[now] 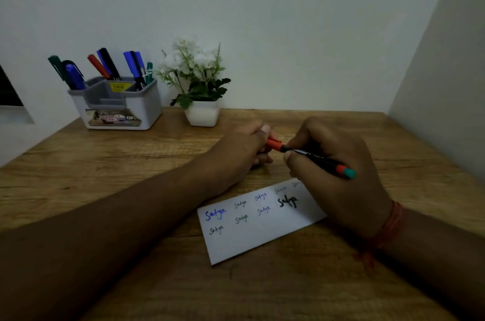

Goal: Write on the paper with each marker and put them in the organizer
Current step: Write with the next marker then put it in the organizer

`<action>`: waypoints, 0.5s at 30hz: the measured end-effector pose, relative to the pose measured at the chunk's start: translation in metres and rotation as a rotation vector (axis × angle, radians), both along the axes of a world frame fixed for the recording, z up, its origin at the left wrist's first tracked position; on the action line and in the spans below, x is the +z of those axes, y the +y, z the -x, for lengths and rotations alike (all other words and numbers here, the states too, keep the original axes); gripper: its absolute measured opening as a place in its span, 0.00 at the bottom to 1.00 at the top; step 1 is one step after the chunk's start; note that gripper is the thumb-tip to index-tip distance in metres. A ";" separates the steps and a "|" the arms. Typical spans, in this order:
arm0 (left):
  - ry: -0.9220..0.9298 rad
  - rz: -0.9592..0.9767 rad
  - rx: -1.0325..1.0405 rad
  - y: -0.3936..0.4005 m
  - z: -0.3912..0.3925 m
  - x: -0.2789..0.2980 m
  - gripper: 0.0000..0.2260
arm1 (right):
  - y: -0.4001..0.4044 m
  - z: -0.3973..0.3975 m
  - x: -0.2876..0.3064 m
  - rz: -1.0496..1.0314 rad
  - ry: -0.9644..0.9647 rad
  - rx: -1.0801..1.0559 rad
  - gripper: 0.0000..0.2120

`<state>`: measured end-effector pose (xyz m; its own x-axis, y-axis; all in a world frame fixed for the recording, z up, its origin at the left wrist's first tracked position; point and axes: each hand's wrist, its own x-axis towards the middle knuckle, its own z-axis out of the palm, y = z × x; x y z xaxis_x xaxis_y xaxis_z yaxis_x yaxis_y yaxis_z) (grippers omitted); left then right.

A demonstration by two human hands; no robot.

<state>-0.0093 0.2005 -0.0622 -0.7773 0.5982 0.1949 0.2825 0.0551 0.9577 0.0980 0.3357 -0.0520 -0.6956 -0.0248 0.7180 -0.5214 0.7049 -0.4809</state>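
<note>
A black marker (319, 159) with a red band and teal end lies across my right hand (338, 176), which grips its barrel above the paper. My left hand (244, 147) pinches the marker's red cap (275, 144) at the other end. The cap sits against the barrel; whether it is fully on I cannot tell. A white paper strip (262, 231) lies on the wooden desk below my hands, with several handwritten words in blue, black and green. The grey-and-white organizer (136, 108) stands at the back left and holds several markers, blue, black, red and green.
A white pot (202, 116) with white flowers stands just right of the organizer, close behind my left hand. The wooden desk (105, 163) meets walls at the back and right. A red thread band circles my right wrist.
</note>
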 end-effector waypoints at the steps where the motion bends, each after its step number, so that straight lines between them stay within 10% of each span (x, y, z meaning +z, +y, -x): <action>1: -0.007 0.009 0.047 0.000 0.002 0.001 0.14 | 0.000 -0.004 0.002 0.020 0.008 0.000 0.05; 5: -0.032 0.063 0.459 -0.027 0.027 0.015 0.13 | -0.002 -0.030 0.010 0.054 0.012 -0.085 0.04; 10: 0.554 0.457 0.259 -0.022 0.020 -0.005 0.06 | 0.009 -0.018 0.010 0.093 -0.029 -0.070 0.04; 15: 0.664 0.572 0.241 -0.029 0.023 -0.010 0.02 | 0.014 -0.010 0.008 0.119 -0.084 -0.074 0.03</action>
<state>-0.0326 0.1718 -0.0727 -0.7276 0.5771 0.3709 0.6858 0.6009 0.4106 0.1083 0.3500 -0.0443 -0.7499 0.1103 0.6523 -0.4247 0.6756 -0.6026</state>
